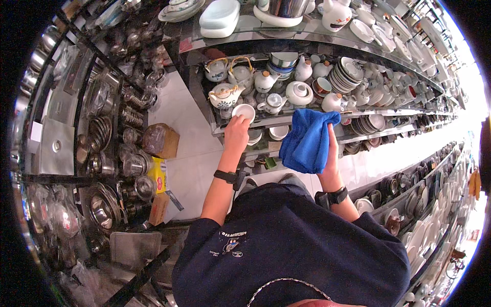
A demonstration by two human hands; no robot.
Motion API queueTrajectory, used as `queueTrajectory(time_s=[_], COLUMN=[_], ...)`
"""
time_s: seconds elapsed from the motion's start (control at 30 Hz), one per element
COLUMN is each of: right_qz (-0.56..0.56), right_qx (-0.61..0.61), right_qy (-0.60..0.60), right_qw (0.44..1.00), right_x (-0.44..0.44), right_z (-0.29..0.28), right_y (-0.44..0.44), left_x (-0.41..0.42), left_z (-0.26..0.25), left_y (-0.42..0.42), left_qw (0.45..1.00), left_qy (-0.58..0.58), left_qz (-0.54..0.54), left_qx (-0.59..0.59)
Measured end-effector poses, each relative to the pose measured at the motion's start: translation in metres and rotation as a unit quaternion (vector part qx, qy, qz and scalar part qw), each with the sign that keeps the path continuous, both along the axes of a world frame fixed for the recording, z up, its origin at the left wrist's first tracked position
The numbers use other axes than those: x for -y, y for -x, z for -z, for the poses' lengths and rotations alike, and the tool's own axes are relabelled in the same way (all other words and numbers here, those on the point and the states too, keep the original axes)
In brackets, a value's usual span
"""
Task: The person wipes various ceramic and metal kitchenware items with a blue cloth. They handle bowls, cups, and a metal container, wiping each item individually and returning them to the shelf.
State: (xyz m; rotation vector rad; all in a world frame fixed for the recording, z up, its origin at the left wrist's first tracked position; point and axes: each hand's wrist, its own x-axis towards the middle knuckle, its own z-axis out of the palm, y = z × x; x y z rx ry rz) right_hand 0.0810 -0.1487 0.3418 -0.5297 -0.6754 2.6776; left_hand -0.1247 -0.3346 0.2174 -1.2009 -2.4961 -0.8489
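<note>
A small white bowl [244, 112] is at the front left corner of the middle shelf, and my left hand [237, 132] grips its near rim. Whether the bowl rests on the shelf or is lifted, I cannot tell. My right hand [331, 155] holds a folded blue cloth [308, 140], which hangs in front of the shelf edge and hides part of it. Just behind the bowl stands a white teapot with a blue pattern [223, 96]. A small lidded white teapot [273, 103] sits to the right of the bowl.
Stacked plates [345, 75] and a rounded white pot [299, 93] share the glass shelf [251, 122]. White bowls [279, 132] are on the level below. On the left, metal ware fills a rack, with a cardboard box [167, 140] on the floor [188, 126]. More dishes line the right-hand shelves [414, 203].
</note>
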Motion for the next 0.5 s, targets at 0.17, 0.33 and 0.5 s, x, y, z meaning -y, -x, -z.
queueTrajectory(time_s=[0.17, 0.33, 0.5], right_qz=[0.000, 0.012, -0.010], right_qx=[0.013, 0.015, -0.004], right_qy=[0.010, 0.005, 0.028], right_qw=[1.000, 1.000, 1.000], right_x=[-0.002, 0.003, 0.002], right_z=[0.003, 0.000, 0.000], right_y=[-0.007, -0.008, -0.012], left_x=[-0.003, -0.006, -0.011], left_z=[0.007, 0.015, 0.019], left_y=[0.003, 0.010, 0.018], left_qw=[1.000, 0.999, 0.999], left_qy=[0.004, -0.001, 0.021], left_qz=[0.010, 0.020, 0.024], left_qx=[-0.023, -0.030, -0.035])
